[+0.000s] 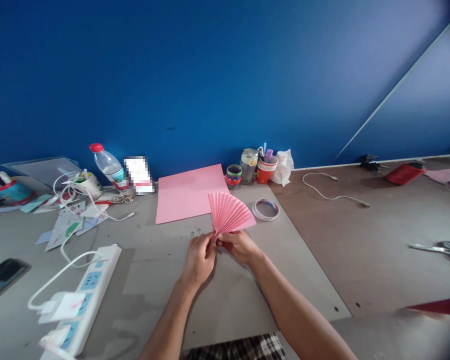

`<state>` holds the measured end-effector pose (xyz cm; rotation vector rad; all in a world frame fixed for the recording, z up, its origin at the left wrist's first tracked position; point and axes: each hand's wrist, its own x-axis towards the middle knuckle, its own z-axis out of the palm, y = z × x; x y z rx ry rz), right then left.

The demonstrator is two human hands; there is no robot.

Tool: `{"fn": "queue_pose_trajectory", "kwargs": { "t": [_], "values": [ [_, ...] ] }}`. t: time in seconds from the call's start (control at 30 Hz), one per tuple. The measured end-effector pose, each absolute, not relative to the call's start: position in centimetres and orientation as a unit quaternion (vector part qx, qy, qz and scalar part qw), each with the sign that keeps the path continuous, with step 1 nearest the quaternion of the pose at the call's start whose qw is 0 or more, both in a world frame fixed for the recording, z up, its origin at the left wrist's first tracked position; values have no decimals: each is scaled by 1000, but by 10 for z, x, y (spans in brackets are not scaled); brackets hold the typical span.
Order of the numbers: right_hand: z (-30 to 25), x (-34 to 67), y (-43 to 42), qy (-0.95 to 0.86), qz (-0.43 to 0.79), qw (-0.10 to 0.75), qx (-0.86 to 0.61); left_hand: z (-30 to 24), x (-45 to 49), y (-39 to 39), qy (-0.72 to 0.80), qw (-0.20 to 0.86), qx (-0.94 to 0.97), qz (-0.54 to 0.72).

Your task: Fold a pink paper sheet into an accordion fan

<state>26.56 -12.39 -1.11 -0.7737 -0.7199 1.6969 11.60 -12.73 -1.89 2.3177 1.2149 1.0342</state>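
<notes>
A pleated pink paper fan [230, 212] is spread out above the table, its folds gathered at the bottom. My left hand [200, 257] pinches that gathered end from the left. From the right, my right hand [240, 245] is closed on the same end, fingertips close to the left ones. Behind the fan lies flat pink paper [187, 192], partly covered by it. A roll of tape [266, 209] rests on the table just right of the fan.
Along the blue wall stand a bottle [110, 167], a glass jar [249, 165] and red paper cups [266, 170] with pens. A power strip [88, 295] with plugged chargers lies at the left, near a phone [3, 277]. Scissors [440, 248] lie at the far right.
</notes>
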Motion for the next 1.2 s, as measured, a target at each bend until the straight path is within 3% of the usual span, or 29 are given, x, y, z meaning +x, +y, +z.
{"fn": "queue_pose_trajectory", "kwargs": {
  "t": [0.5,1.2],
  "values": [
    [-8,260,-127,-349,702,531,-324,-32,111,-121,463,101,784,401],
    [-16,256,-126,-409,574,520,-482,-34,112,-120,473,97,778,402]
  ]
}}
